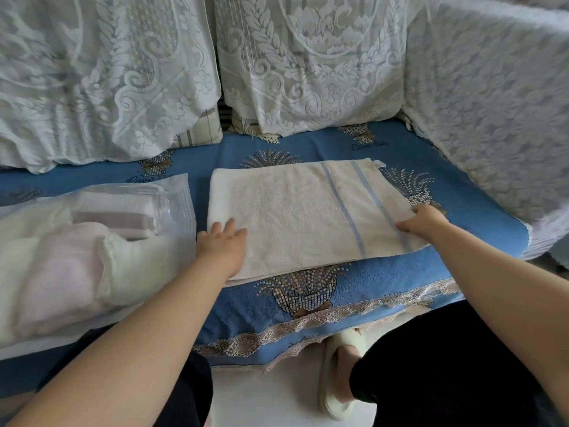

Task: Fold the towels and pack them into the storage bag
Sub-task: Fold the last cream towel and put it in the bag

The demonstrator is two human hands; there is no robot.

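Here, on a blue seat cover [197,161] patterned with woven basket motifs: a cream towel [295,220], folded into a broad rectangle, two pale blue stripes near its right end, a small white tag at the far right corner. At least two layers visible along the near edge. Left hand [223,245] flat on the towel's near left corner, fingers straight and spread, nothing grasped. Right hand [423,221] on the right end, across the outer stripe, fingers bent down over the cloth and pressing; whether pinching the edge or merely resting, cannot tell from this angle. Both forearms bare, reaching in from the bottom of the view.

Just to the left of the towel, nearly touching its left edge: a clear plastic storage bag [92,248], lying flat on the same cover, mouth toward the towel. Inside, several folded towels [61,266] in white, pale pink and pale yellow, plus one with grey-brown stripes further back. Bag bulging with them.

Behind, propped upright: two cushions under white lace covers [311,66], and more lace [492,118] draped over the right armrest. Along the front edge of the blue cover, a beige lace trim [338,318]. Below, dark trousers [446,365] on both knees and one foot in a pale green slipper [331,392] on a light floor.
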